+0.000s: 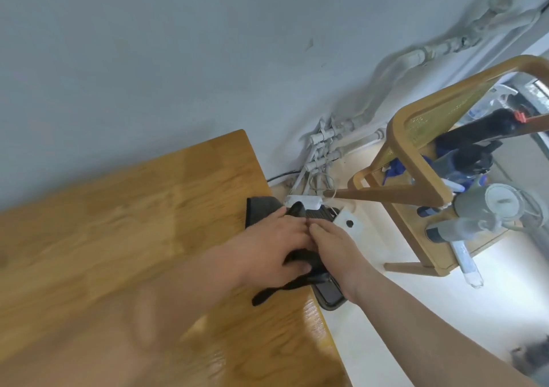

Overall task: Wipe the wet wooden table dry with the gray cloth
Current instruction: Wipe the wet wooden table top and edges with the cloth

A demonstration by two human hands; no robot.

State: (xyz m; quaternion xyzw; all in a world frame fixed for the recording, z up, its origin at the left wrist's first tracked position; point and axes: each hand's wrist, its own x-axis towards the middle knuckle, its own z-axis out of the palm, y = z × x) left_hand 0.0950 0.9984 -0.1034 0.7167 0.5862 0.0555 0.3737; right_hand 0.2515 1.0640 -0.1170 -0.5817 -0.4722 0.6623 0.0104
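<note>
- Your left hand (276, 244) lies over the bunched dark gray cloth (303, 260) at the right edge of the brown wooden table (133, 223). Its fingers curl round the fabric, and the thumb presses on it from the near side.
- Your right hand (335, 247) sits directly beside the left hand and touches it. Its fingers curl down onto the same cloth at the table edge.
- One flat end of the cloth shows beyond the left hand's fingers, on the table. A thin twisted tail trails toward you across the table top.
- A glossy wet patch (315, 315) shines on the table near its right edge, nearer to you than the hands.
- A dark rectangular tray (328, 296) pokes out below the table edge, under the right wrist.
- A white power strip (303, 201) shows just past the table edge, beyond the hands.
- A light wooden chair with a woven cane back (416, 149) stands well apart to the right and carries several blurred bottles (463, 229).
</note>
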